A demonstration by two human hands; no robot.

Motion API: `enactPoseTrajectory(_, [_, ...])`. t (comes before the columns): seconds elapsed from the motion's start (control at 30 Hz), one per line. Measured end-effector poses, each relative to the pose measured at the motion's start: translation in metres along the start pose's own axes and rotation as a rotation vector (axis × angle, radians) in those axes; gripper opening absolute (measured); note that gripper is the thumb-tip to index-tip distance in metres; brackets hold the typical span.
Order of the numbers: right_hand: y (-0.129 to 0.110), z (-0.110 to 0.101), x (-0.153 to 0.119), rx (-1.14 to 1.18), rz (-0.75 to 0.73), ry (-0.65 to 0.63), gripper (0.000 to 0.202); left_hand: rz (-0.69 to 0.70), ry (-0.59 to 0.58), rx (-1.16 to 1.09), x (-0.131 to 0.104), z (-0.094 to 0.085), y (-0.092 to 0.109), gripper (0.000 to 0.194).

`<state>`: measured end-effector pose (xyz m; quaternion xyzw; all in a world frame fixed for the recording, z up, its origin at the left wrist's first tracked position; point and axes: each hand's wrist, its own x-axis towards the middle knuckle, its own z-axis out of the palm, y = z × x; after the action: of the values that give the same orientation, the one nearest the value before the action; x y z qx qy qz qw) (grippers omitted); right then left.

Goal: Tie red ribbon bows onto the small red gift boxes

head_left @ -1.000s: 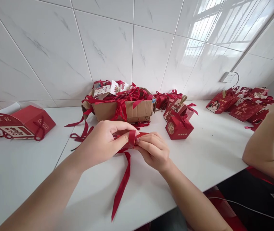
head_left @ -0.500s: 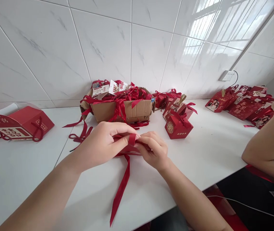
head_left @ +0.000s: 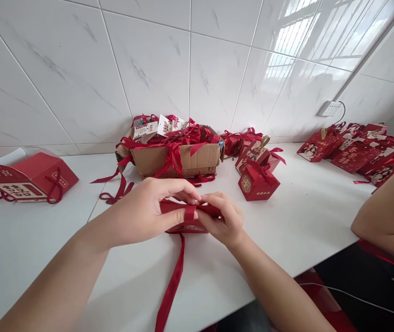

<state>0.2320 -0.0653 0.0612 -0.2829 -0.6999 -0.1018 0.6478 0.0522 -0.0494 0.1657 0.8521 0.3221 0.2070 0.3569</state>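
Holding a red box [head_left: 197,228] in front of an open carton [head_left: 198,159] on the bench [head_left: 300,226], with the fingers of left hand [head_left: 141,207] and right hand [head_left: 223,217] clamped on its top edge. Pointing its long axis roughly left to right, with a long side toward the near edge. Can see a ribbon [head_left: 175,282] trailing from its near side, and white tags [head_left: 162,124] among more ribbons heaped in the carton.

A white tiled wall [head_left: 158,55] with grey marbling rises along the far edge of a white tabletop [head_left: 303,216], and above that edge's right half the glossy tiles [head_left: 335,46] catch a window's reflection [head_left: 283,64] (barred, with bright cloudy sky).
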Motion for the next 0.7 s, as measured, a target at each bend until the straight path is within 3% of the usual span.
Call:
enactPoseTrajectory(0.1, [0.001,0.001,-0.001,0.058,0.071,0.012,0.036,0.015,-0.045,0.011,-0.002,-0.004,0.001,0.017])
enactPoseTrajectory(0.2, [0.003,0.002,0.0,0.129,0.09,-0.049,0.031,-0.011,-0.083,0.016,-0.005,-0.006,0.004,0.017])
enactPoseTrajectory(0.43, [0.003,0.001,0.002,0.227,0.042,-0.137,0.02,-0.117,0.02,0.004,-0.01,-0.001,0.007,0.04])
enactPoseTrajectory(0.7, [0.003,0.001,0.002,0.195,0.029,-0.137,0.017,-0.15,0.011,0.018,-0.011,0.001,0.001,0.05])
